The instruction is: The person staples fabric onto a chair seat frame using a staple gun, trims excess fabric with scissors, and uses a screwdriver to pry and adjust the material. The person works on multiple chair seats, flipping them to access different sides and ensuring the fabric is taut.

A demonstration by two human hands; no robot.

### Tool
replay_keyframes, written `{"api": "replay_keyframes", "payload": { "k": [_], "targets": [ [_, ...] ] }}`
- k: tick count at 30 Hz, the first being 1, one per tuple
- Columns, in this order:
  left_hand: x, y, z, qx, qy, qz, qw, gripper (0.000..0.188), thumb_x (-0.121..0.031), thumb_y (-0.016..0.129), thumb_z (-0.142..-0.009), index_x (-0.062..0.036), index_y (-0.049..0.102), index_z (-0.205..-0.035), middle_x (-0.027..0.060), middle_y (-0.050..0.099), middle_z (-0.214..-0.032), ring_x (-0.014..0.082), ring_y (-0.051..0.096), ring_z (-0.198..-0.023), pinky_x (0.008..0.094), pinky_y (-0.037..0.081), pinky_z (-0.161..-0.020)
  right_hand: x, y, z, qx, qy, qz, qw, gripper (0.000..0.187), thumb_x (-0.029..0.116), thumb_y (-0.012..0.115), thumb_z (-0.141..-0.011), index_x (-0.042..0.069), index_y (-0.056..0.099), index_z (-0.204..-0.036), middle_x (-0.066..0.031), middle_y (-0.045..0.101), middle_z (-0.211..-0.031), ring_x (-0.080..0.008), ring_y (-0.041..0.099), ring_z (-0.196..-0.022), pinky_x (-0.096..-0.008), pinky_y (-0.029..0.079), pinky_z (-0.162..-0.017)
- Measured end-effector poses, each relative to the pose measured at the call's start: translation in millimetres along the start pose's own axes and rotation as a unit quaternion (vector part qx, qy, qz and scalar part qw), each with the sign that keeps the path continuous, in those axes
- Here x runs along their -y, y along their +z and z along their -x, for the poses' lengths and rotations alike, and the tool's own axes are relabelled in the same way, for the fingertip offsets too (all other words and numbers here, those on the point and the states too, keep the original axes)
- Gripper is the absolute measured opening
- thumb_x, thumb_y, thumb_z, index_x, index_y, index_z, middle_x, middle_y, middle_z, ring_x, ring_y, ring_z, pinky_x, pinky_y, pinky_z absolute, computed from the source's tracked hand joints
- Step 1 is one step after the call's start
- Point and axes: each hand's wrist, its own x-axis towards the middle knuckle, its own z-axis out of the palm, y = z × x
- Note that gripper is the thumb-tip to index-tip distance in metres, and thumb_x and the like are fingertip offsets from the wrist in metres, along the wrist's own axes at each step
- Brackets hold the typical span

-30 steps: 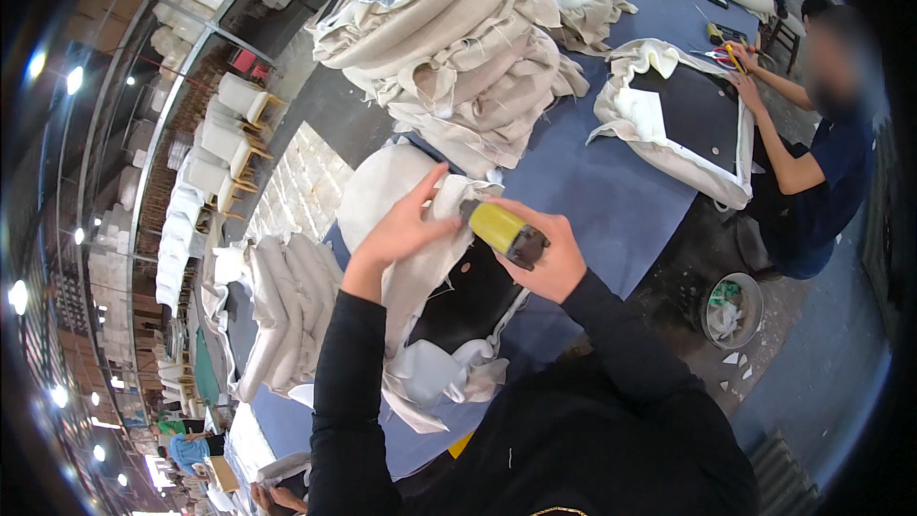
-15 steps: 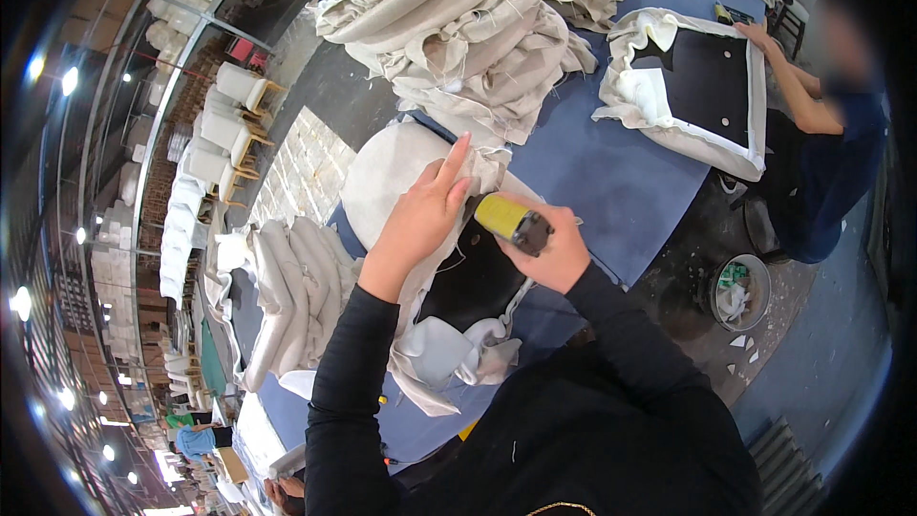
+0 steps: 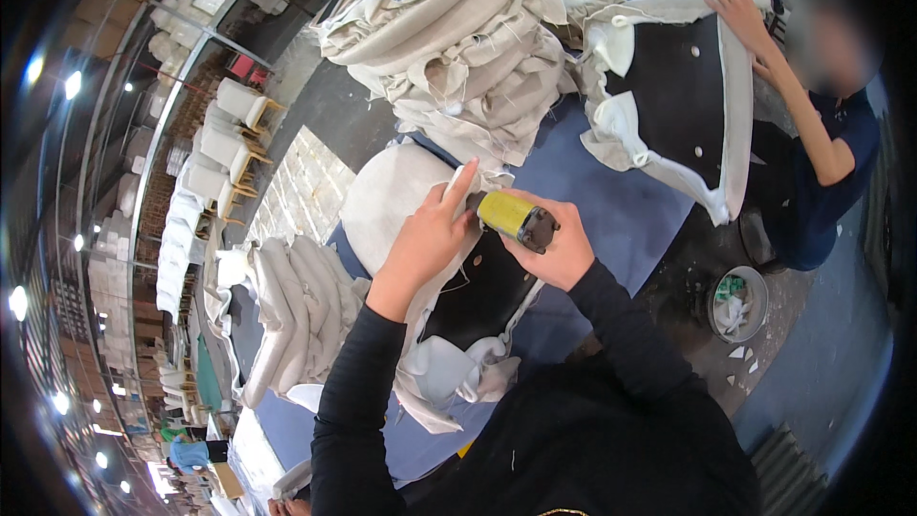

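Observation:
A beige-covered chair part (image 3: 420,375) with a black underside panel (image 3: 482,301) lies in front of me, its fabric edge loose and white padding (image 3: 439,363) showing at the near end. In my right hand (image 3: 564,247) is a yellow and black staple gun (image 3: 511,217), its nose against the fabric edge by my left fingers. My left hand (image 3: 425,244) grips the beige fabric at that edge, index finger stretched along it and the other fingers bent. The gun's tip and the spot beneath it are hidden.
A tall stack of beige covers (image 3: 468,57) stands beyond; another stack (image 3: 291,315) is at left. Across the blue-topped table (image 3: 611,215), a co-worker (image 3: 821,153) holds a similar panel (image 3: 673,86). A scrap bucket (image 3: 737,304) stands on the floor at right.
The co-worker's panel has been raised, turned and brought nearer the stack. My hands and the staple gun stay at almost the same spot on the edge, the gun tilted slightly differently.

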Motion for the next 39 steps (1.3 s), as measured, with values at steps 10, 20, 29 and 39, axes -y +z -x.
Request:
{"api": "replay_keyframes", "payload": {
  "k": [10, 20, 29, 39],
  "targets": [
    [-6, -14, 1, 0.031, -0.005, 0.042, 0.999, 0.103, -0.011, 0.074, -0.093, -0.0355, 0.021, -0.179, 0.0325, 0.056, -0.154, 0.0534, 0.066, -0.129, 0.0552, 0.056, -0.109, 7, 14, 8, 0.017, 0.001, -0.002, 1.000, 0.051, 0.010, 0.085, -0.083, 0.004, 0.076, -0.133, -0.0198, 0.082, -0.103, -0.0353, 0.082, -0.093, -0.0369, 0.062, -0.086],
    [53, 1, 11, 0.078, -0.144, 0.182, 0.970, 0.070, -0.050, 0.035, -0.121, -0.0144, 0.021, -0.180, 0.0364, 0.058, -0.156, 0.0515, 0.060, -0.141, 0.0463, 0.045, -0.120, -20, 25, 6, -0.052, -0.040, -0.026, 0.997, 0.053, 0.006, 0.084, -0.084, 0.003, 0.075, -0.136, -0.0226, 0.081, -0.117, -0.0412, 0.079, -0.109, -0.0391, 0.061, -0.096],
    [26, 1, 33, -0.005, 0.000, -0.011, 1.000, 0.072, -0.027, 0.059, -0.113, -0.0382, 0.028, -0.177, 0.0321, 0.062, -0.144, 0.0548, 0.070, -0.117, 0.0562, 0.060, -0.097, -3, 31, 17, -0.042, -0.034, -0.026, 0.998, 0.055, 0.006, 0.085, -0.083, 0.007, 0.075, -0.137, -0.0211, 0.082, -0.110, -0.0392, 0.080, -0.099, -0.0378, 0.062, -0.091],
    [10, -2, 34, 0.017, -0.037, -0.003, 0.999, 0.087, -0.008, 0.063, -0.103, -0.0340, 0.027, -0.178, 0.0289, 0.059, -0.150, 0.0541, 0.066, -0.124, 0.0550, 0.056, -0.104, -2, 36, 28, -0.020, -0.030, -0.012, 0.999, 0.054, 0.007, 0.083, -0.083, 0.006, 0.074, -0.136, -0.0210, 0.081, -0.107, -0.0383, 0.080, -0.095, -0.0386, 0.061, -0.087]
  ]
}}
